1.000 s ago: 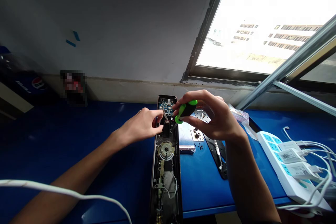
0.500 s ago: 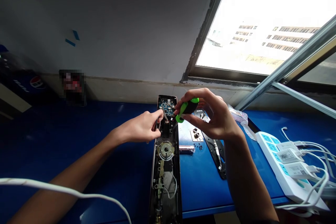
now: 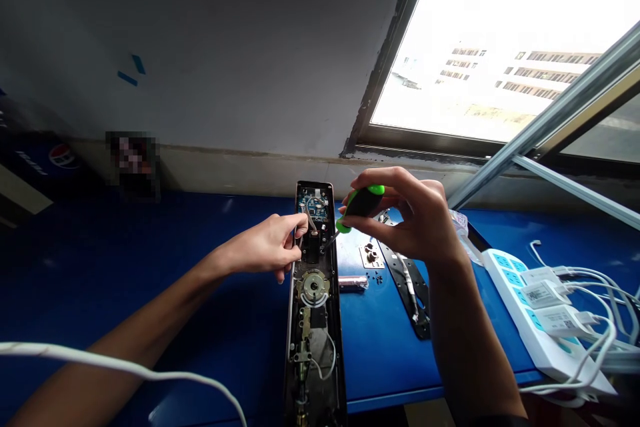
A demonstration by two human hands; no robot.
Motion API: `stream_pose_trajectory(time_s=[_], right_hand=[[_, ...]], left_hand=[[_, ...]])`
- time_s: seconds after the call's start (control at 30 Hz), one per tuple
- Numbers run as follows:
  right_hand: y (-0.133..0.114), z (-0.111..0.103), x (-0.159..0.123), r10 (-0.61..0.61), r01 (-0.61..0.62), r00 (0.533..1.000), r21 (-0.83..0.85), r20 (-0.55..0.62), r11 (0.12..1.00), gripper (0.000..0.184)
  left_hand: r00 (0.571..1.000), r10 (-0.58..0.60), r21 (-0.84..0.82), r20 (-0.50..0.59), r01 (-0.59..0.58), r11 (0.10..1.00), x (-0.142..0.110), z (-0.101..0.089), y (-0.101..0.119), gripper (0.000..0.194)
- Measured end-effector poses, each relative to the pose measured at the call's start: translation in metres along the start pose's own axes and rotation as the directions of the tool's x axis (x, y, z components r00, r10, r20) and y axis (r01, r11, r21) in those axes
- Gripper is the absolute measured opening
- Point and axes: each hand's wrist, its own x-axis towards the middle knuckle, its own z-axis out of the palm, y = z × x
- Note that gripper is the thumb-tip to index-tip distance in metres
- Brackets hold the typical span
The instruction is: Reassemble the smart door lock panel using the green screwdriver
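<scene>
A long, narrow dark lock housing (image 3: pixel 337 340) lies open on the blue table, its inner parts showing. Inside it are a blue circuit board (image 3: pixel 316 210) at the far end, a round metal disc (image 3: pixel 314 285) and thin wires. My left hand (image 3: pixel 267 243) is closed on the housing's left edge, fingers curled beside the board; part of the grip is hidden. My right hand (image 3: pixel 417 217) pinches a green-and-black screwdriver (image 3: pixel 364 205) above the right edge. Its shaft tilts down to the left, the tip at a screw spot near the black block above the disc.
Right of the housing lie a square metal plate with a knob (image 3: pixel 371 255), small dark screws (image 3: pixel 375 277), a pink wrapped cylinder (image 3: pixel 353 283) and a black perforated plate (image 3: pixel 423 327). A white power strip (image 3: pixel 545 350) with plugged chargers stands farther right. A white cable (image 3: pixel 125 365) crosses the left foreground.
The screwdriver has shifted slightly away from the board, and more of its shaft and the right fingers' gap shows. My left hand keeps its hold. The whole view has moved a little.
</scene>
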Motion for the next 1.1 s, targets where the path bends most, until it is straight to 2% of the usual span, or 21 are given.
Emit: stream_pose_trajectory(time_s=[0.23,0.3,0.37,0.43,0.5,0.6,0.73,0.9,1.1], right_hand=[[-0.001,-0.002,0.003,0.018,-0.035,0.995,0.169,0.102,0.985,0.044],[-0.001,-0.003,0.003,-0.003,-0.006,0.999,0.18,0.051,0.984,0.046],[-0.001,-0.007,0.003,-0.005,0.014,0.999,0.173,-0.053,0.985,0.045],[-0.001,-0.012,0.001,0.007,0.018,0.985,0.139,-0.171,0.99,0.044],[-0.001,-0.019,0.0,0.02,-0.002,0.972,0.076,-0.233,0.997,0.044],[0.001,-0.025,0.001,0.055,-0.063,0.989,-0.053,-0.139,0.997,0.04],[0.006,-0.02,0.004,0.093,-0.089,0.996,-0.164,0.015,0.982,0.032],[0.017,-0.01,0.006,0.153,-0.128,0.984,-0.23,0.095,0.965,0.031],[0.025,-0.006,0.004,0.214,-0.154,0.967,-0.351,0.14,0.924,0.036]], left_hand=[[1.0,0.001,0.032,-0.006,-0.001,0.999,0.001,-0.001,-0.001,0.02],[1.0,-0.002,0.031,-0.009,0.003,1.0,0.002,-0.001,-0.002,0.019],[1.0,-0.006,0.031,-0.009,0.006,1.0,0.003,-0.001,-0.002,0.02],[1.0,-0.012,0.021,-0.005,0.012,1.0,0.004,-0.001,-0.003,0.021],[1.0,-0.017,0.002,-0.013,0.017,1.0,0.005,-0.002,-0.004,0.022],[0.998,-0.025,-0.005,-0.05,0.025,1.0,0.009,-0.004,-0.007,0.022],[0.996,-0.014,0.016,-0.093,0.016,1.0,0.014,-0.008,-0.01,0.023],[0.987,0.029,0.072,-0.155,-0.018,0.997,0.02,-0.01,-0.014,0.022],[0.978,0.044,0.082,-0.202,-0.028,0.996,0.023,-0.01,-0.015,0.024]])
